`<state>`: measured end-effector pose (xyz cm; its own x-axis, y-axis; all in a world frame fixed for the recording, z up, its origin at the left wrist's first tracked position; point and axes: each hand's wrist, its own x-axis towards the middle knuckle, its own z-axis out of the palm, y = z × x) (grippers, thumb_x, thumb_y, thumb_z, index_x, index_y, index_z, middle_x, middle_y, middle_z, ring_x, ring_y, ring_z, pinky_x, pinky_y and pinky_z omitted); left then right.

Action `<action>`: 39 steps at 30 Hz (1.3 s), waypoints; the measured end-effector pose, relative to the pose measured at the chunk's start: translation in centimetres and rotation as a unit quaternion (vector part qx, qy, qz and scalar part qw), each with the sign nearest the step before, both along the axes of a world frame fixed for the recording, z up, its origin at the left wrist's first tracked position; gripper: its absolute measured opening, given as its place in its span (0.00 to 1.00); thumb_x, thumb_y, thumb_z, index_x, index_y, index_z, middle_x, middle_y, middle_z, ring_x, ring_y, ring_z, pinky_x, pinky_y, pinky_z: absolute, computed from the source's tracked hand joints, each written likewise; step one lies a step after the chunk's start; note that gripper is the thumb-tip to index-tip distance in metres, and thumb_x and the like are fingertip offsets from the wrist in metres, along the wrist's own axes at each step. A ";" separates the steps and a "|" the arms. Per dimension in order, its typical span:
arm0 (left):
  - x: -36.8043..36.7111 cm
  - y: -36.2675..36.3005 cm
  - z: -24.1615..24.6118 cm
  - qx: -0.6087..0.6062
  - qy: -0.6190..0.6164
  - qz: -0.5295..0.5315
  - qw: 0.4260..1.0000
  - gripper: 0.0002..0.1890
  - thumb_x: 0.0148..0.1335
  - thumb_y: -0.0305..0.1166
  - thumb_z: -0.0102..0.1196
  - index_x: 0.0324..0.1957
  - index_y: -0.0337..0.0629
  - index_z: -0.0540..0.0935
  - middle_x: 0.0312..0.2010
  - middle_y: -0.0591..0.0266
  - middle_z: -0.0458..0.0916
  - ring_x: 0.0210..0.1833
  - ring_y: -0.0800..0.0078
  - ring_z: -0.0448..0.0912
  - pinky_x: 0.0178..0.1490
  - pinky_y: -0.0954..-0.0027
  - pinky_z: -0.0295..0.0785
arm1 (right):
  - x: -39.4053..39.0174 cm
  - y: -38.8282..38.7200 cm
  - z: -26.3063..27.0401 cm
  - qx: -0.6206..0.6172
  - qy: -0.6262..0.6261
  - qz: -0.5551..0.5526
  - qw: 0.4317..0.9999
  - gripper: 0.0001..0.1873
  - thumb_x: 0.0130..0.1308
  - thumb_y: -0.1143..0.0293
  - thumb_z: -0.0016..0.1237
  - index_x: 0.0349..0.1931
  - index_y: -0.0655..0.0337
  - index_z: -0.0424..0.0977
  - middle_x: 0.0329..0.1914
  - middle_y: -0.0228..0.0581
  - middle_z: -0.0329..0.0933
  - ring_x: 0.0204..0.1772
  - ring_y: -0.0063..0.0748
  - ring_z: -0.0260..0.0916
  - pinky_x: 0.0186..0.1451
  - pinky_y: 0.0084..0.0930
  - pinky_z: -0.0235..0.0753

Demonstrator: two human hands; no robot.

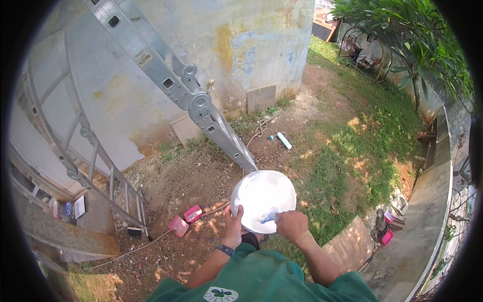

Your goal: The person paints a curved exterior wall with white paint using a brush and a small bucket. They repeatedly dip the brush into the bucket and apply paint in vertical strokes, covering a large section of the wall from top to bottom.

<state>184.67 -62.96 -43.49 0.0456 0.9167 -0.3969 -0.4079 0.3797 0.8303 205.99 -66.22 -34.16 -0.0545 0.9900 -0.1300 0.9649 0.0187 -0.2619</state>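
Note:
In front of my body is a round white bucket or tub (264,192), its bright contents washed out by glare. My left hand (234,222) grips its near left rim, thumb on top. The fist of my right hand (291,225) is closed round the handle of a blue-smeared tool (270,216), perhaps a brush or scraper; its far end rests in the white tub. Just beyond the tub stands the foot of an aluminium folding ladder (222,132), slanting up to the upper left.
A second ladder (92,162) stands at left by the stained wall (188,49). Pink trays (179,225), a hose (260,129) and a pale blue bottle (284,140) lie on the ground. A wooden board (349,245) and shoes (381,222) are near the right-hand low wall (430,211).

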 end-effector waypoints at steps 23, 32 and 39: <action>22.5 19.8 2.4 -0.047 -0.099 0.081 0.991 0.42 0.69 0.61 0.61 0.76 0.55 0.59 0.71 0.58 0.68 0.71 0.50 0.70 0.54 0.26 0.75 | 25.2 18.2 1.1 0.169 0.200 0.027 0.965 0.18 0.62 0.71 0.62 0.53 0.66 0.82 0.35 0.51 0.81 0.39 0.52 0.81 0.44 0.41 0.77; 16.5 5.0 3.1 -0.006 -0.140 0.285 0.948 0.39 0.72 0.62 0.55 0.75 0.55 0.59 0.69 0.55 0.69 0.67 0.50 0.76 0.49 0.33 0.81 | 22.2 17.0 -2.5 -0.128 0.518 0.084 0.841 0.20 0.66 0.75 0.62 0.58 0.67 0.81 0.30 0.21 0.74 0.34 0.12 0.65 0.36 0.18 0.68; 12.5 -5.8 6.5 0.026 -0.079 0.442 0.893 0.38 0.74 0.58 0.55 0.76 0.52 0.60 0.68 0.53 0.71 0.66 0.55 0.78 0.52 0.41 0.84 | 14.7 16.1 1.6 -0.005 0.245 0.421 0.873 0.20 0.63 0.76 0.60 0.57 0.59 0.84 0.36 0.43 0.88 0.35 0.39 0.86 0.39 0.31 0.81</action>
